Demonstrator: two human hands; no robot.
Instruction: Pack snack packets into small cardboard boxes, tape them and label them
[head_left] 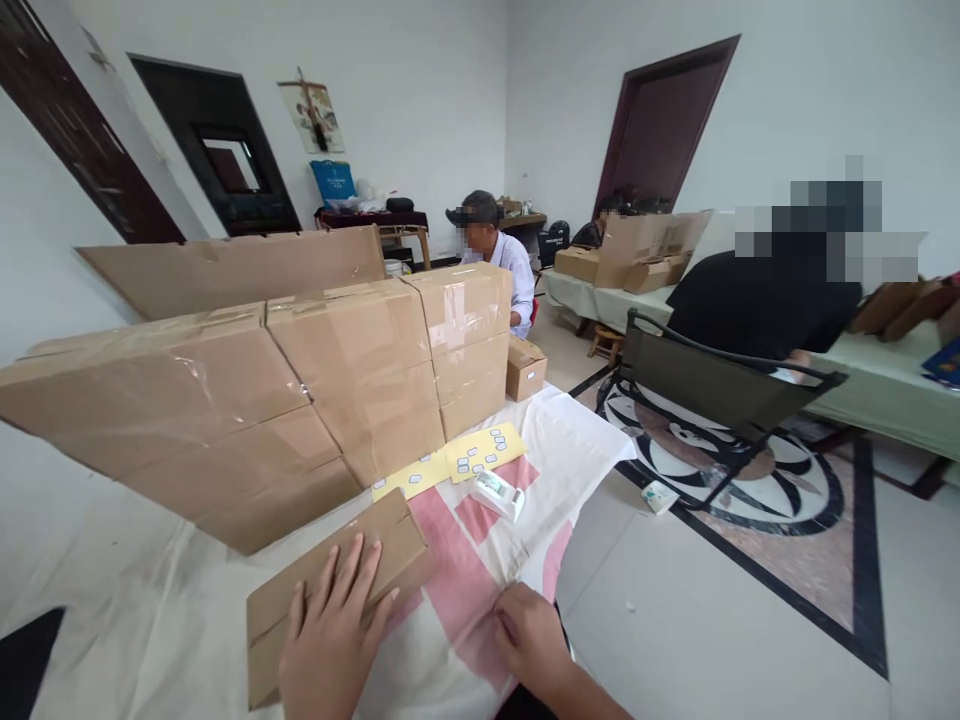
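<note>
A small closed cardboard box (375,540) lies on the cloth-covered table in front of me. My left hand (334,620) rests on its top with the fingers stretched and spread, not gripping it. Near the table's right edge, my right hand (529,635) is closed with its fingers curled in; whatever they might hold is hidden. Beyond the box, a white tape dispenser (499,495) sits on the cloth beside yellow sheets (487,450) bearing small pale labels.
Taped cardboard boxes (360,370) form a wall across the table's far side. A smaller box (526,368) stands at its right end. One person (517,265) sits behind the boxes; another (750,290) sits right in a folding chair (697,385). A white object (660,498) lies on the floor.
</note>
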